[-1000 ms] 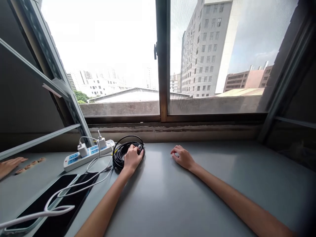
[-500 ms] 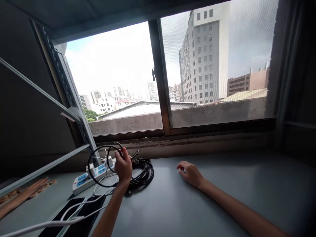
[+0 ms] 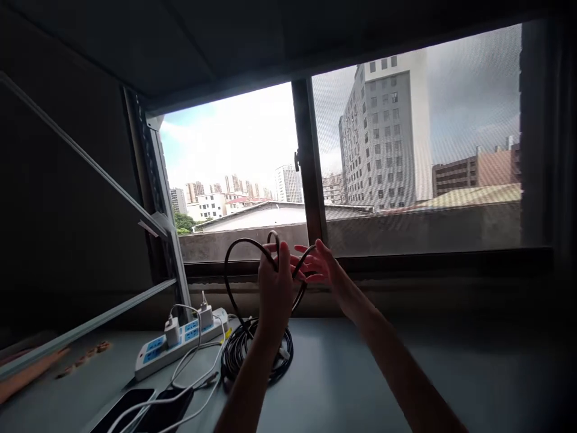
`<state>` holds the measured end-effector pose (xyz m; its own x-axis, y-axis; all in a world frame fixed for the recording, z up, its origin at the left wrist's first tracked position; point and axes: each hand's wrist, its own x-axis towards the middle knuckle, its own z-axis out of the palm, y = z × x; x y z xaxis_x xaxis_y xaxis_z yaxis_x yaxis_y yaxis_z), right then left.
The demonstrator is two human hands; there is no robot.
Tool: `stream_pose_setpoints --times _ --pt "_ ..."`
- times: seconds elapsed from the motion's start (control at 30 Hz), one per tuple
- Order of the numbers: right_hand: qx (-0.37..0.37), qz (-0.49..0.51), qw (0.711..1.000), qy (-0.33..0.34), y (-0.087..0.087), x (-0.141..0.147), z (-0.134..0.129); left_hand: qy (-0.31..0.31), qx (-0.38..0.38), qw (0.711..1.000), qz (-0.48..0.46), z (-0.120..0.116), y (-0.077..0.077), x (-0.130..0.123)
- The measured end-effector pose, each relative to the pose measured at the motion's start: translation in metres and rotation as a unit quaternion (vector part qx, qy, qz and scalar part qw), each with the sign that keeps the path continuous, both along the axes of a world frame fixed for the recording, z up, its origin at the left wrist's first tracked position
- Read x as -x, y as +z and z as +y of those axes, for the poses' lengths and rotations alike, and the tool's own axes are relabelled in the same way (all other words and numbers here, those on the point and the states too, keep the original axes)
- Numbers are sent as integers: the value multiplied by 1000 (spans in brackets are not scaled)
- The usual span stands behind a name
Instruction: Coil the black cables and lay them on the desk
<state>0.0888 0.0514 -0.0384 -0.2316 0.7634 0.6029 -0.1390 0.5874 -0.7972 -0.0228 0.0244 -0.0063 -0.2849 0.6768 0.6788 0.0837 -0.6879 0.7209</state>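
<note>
My left hand [image 3: 276,279] is closed round a loop of black cable [image 3: 229,282], held up in front of the window frame. Close on its right, my right hand [image 3: 321,264] has its fingers spread, with a stretch of the cable passing between its thumb and fingers. Below my left hand, a coil of black cable [image 3: 229,355] lies on the grey table, partly hidden by my left forearm. A light-coloured connector [image 3: 283,353] shows at the coil's right side.
A white power strip [image 3: 148,365] with two plugged adapters and white cables stands left of the coil. Two dark phone-like devices [image 3: 128,403] lie at the front left. Another person's arm [image 3: 31,376] rests at the far left. Metal shelf bars cross the left side.
My left hand has risen and moved right with the cable. My right hand has lifted off the table to the cable and spread its fingers. The view has shifted.
</note>
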Motion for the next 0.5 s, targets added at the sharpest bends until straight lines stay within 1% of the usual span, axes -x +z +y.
stream_pose_setpoints --times 0.03,0.1,0.17,0.2,0.27,0.33,0.37,0.43,0.47,0.5 --pt "14 35 999 21 10 -1 -2 -22 1 1000 10 -2 2 -4" --pt "26 91 995 28 23 -6 -4 -49 1 998 38 -6 4 -8" --pt "47 147 988 24 26 -12 -3 -52 -1 997 57 -6 6 -6" --pt "66 185 980 31 26 -16 -2 -49 -1 997 52 -6 8 -4" --pt "100 274 954 65 26 -25 -1 -49 1 999 11 -3 10 0" --pt "107 344 925 117 28 -38 -3 -78 1 996 -52 1 13 4" --pt "106 359 916 146 30 -48 -5 -101 1 992 -81 3 15 6" --pt "102 346 910 204 34 -70 -13 -144 -6 981 -126 8 17 13" --pt "106 310 919 218 35 -82 -18 -153 -15 978 -143 11 18 17" --pt "101 278 931 215 36 -94 -23 -153 -23 976 -156 13 19 23"
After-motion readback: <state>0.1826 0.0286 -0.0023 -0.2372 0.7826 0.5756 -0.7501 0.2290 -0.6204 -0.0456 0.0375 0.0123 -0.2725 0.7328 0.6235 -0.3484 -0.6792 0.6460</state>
